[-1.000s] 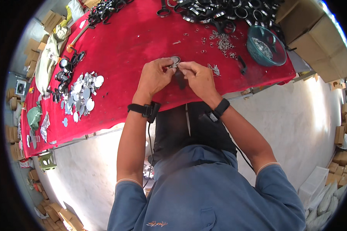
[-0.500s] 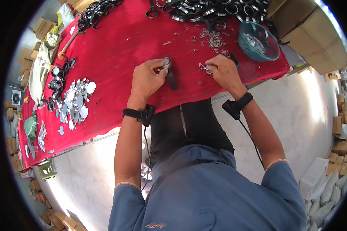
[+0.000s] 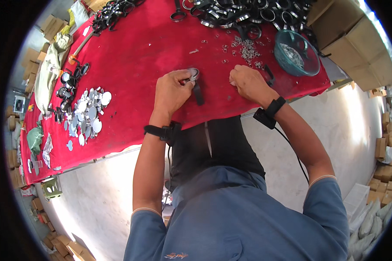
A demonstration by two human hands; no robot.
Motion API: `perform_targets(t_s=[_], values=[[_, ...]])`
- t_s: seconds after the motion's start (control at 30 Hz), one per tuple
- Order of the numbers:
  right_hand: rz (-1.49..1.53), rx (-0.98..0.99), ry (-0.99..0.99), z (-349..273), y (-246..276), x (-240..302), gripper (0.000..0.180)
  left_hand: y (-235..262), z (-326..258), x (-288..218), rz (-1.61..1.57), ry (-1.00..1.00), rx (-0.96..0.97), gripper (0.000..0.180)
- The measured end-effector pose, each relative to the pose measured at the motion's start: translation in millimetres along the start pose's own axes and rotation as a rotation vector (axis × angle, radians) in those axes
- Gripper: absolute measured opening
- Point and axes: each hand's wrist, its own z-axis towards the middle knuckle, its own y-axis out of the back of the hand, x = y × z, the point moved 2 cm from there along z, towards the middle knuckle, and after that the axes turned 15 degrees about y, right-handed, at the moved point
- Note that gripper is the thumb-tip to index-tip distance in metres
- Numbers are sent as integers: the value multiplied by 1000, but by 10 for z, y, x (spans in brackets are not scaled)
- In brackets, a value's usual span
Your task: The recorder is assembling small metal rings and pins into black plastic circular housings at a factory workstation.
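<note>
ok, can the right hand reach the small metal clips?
Likely yes: the right hand is close beside the small metal clips, nothing visibly blocking; can't tell if its fingers hold something.

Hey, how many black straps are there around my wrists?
2. The left strap circles the wrist behind the left hand; the right strap circles the wrist behind the right hand. Both show plainly.

A red cloth-covered bench (image 3: 135,56) carried a heap of black rings with silvery bands (image 3: 241,17) at its far side, small silvery metal links (image 3: 249,50), a translucent teal bowl (image 3: 286,66) at right, and, leftward, piled flat grey discs (image 3: 92,114) beside black ring-shaped pieces (image 3: 66,92).
</note>
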Motion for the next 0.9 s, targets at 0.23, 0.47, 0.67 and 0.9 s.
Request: perform_targets(t_s=[0.23, 0.47, 0.67, 0.9], values=[[352, -288, 47, 209, 92, 241, 3, -75, -13, 77, -38, -44, -51, 37], [1167, -279, -475, 414, -269, 509, 19, -128, 7, 131, -14, -151, -102, 32], [1153, -385, -480, 488, -382, 564, 20, -123, 5, 146, -79, -108, -73, 32], [1074, -397, -453, 628, -434, 542, 18, -105, 8, 159, -57, -106, -71, 33]])
